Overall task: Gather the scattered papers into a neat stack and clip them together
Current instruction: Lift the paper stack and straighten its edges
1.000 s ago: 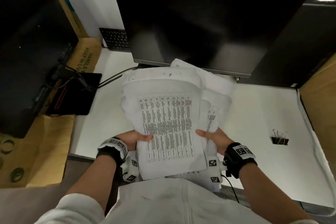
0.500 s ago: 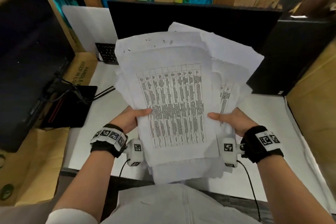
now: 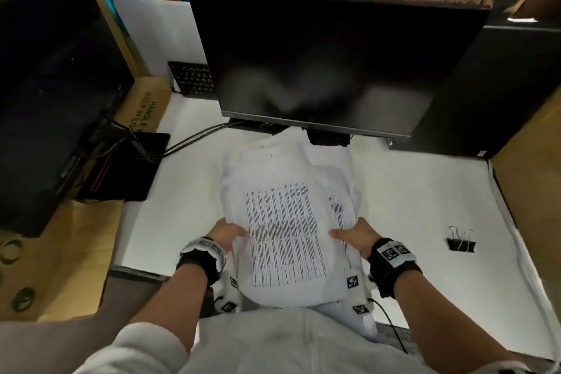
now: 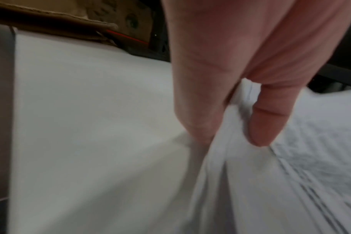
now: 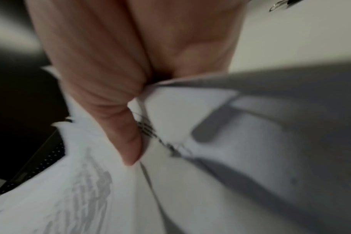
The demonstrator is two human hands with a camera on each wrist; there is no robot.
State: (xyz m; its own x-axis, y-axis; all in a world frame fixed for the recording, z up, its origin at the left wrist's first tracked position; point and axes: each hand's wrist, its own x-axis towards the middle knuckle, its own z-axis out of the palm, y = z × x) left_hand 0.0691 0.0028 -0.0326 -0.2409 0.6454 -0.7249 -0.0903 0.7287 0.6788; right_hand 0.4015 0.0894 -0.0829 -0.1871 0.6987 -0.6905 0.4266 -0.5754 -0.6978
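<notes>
White desk (image 3: 409, 197): two hands' fingers (image 4: 198, 114) pinch paper stack (image 3: 285, 222); one binder clip (image 3: 460, 243) apart.

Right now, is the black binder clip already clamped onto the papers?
No, the binder clip lies alone on the white desk, apart from the papers that both hands grip.
</notes>
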